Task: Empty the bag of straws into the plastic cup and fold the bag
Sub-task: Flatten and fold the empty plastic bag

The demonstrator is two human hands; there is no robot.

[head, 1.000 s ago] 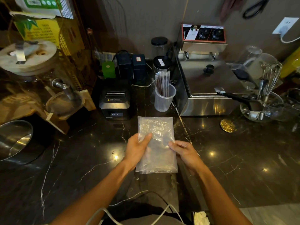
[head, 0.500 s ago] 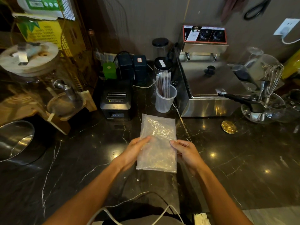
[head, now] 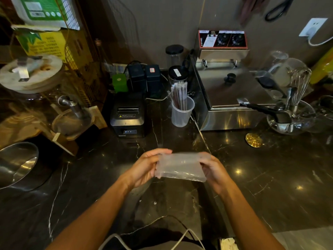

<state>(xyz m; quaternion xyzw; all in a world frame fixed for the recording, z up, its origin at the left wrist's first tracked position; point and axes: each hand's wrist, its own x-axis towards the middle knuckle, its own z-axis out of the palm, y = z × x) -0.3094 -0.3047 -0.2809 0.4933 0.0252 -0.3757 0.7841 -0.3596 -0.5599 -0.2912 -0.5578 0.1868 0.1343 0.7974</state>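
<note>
A clear empty plastic bag (head: 180, 166) is doubled over into a short wide band and held above the dark marble counter (head: 261, 177). My left hand (head: 144, 168) pinches its left end and my right hand (head: 214, 170) pinches its right end. Further back stands a translucent plastic cup (head: 182, 112) with a bundle of wrapped straws (head: 179, 95) upright in it, apart from both hands.
A black receipt printer (head: 128, 116) sits left of the cup and a steel fryer (head: 232, 98) right of it. A glass bowl with a whisk (head: 292, 116) stands far right, a gold disc (head: 253, 140) on the counter, a steel bowl (head: 16, 165) at the left edge.
The bag lay flat and full length on the counter under both hands. Now it is lifted off the counter and folded in half, with a hand at each end.
</note>
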